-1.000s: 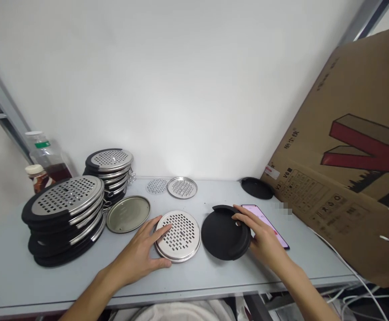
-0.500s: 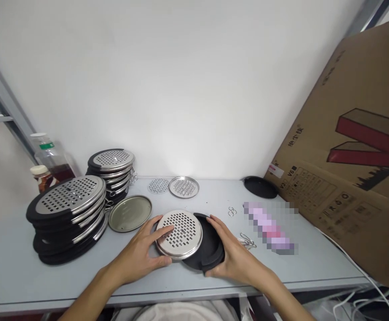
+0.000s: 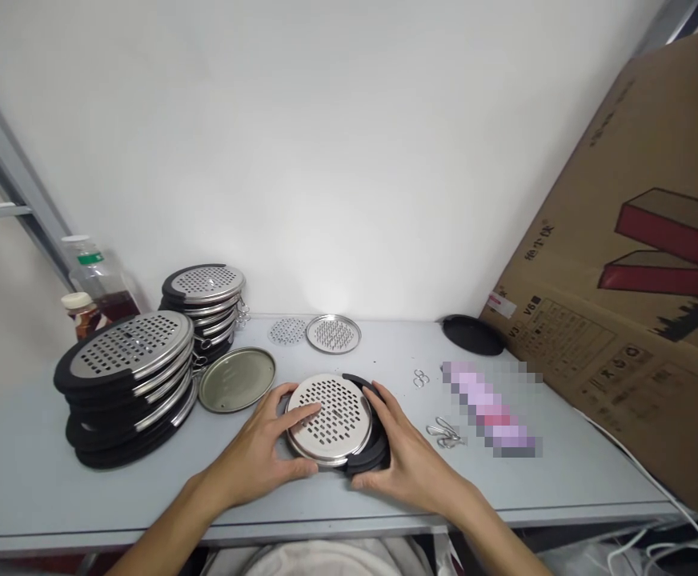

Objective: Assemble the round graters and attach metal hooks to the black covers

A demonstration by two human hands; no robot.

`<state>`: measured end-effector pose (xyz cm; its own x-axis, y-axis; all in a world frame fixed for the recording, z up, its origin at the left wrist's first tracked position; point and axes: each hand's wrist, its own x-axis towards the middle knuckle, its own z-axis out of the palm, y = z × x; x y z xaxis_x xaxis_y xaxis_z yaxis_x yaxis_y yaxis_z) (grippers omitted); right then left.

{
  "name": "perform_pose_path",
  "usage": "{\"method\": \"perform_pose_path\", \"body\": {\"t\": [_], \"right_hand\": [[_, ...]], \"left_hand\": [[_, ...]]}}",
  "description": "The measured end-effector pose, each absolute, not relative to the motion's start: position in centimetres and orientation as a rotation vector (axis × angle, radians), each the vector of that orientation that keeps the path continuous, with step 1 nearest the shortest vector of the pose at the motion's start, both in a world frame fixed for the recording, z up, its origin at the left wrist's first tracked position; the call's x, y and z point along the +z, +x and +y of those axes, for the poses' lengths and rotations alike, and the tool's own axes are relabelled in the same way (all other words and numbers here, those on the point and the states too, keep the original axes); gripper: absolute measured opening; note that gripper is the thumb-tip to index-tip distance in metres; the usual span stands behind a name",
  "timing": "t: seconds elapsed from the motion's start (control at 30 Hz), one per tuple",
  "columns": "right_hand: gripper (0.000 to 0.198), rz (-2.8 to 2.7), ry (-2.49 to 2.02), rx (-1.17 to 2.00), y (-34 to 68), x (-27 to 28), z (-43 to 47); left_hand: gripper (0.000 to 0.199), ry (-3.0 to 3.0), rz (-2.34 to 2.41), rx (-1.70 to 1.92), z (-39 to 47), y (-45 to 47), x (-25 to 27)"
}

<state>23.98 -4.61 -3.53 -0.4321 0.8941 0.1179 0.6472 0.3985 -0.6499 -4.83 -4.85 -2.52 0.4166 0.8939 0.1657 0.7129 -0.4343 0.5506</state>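
Observation:
A round metal disc with a perforated top (image 3: 328, 420) lies partly inside a black round holder (image 3: 378, 450) near the table's front edge. My left hand (image 3: 270, 448) grips the disc's left rim, its index finger resting on the perforated face and the thumb at the front rim. Curved round the holder's right side is my right hand (image 3: 406, 448), fingers at the back and thumb at the front. The holder's raised rim overlaps the right edge of the disc. To the left lies an olive-coloured round lid (image 3: 237, 381), close to my left fingers.
Stacks of similar black-rimmed discs (image 3: 130, 348) (image 3: 208, 284) stand at left, bottles (image 3: 102, 284) behind. A metal ring tray (image 3: 334, 334), perforated sheet (image 3: 287, 331) and black disc (image 3: 474, 334) lie at the back. Small rings (image 3: 421, 378), wire clips (image 3: 445, 433) and a cardboard box (image 3: 613, 320) are right.
The black holder has moved left over the disc, so less of its inside shows and its rim now overlaps the disc's edge. My right hand has come closer to my left.

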Motion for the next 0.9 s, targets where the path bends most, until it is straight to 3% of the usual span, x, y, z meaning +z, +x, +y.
{"method": "perform_pose_path", "body": {"t": [0.5,0.9], "right_hand": [[0.105,-2.063,-1.094,0.871,25.0,-3.3,-3.8],[0.110,-2.008,-1.159,0.867,25.0,-3.7,-3.7]], "left_hand": [[0.080,2.227,1.374,0.734,-4.5,-6.0,-2.3],[0.087,2.081,1.455,0.805,-4.3,-5.4,-2.2]]}}
